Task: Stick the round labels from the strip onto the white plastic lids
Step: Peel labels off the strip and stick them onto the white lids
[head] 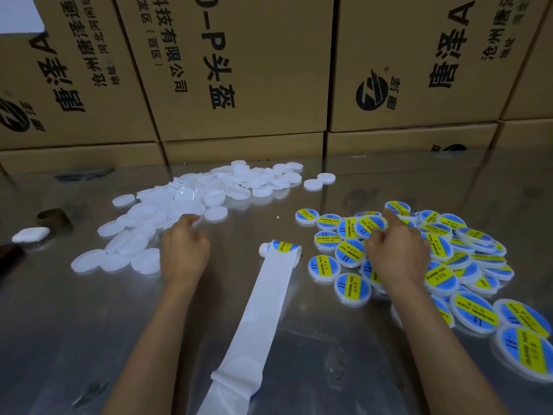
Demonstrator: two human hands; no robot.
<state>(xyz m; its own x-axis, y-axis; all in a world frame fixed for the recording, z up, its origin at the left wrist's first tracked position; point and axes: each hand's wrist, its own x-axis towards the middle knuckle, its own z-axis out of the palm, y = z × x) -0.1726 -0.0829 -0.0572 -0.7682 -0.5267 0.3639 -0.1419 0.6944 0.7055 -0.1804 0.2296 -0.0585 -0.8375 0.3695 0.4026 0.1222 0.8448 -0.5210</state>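
Left grip [184, 250] reaches with loosely curled fingers into the blank white lids [191, 202], holding nothing; the right grip [395, 253] rests curled on the labelled lids [449, 265], whether pinching one I cannot tell. Best drag one blank lid beside the strip [263, 298], whose next label [284, 246] waits.
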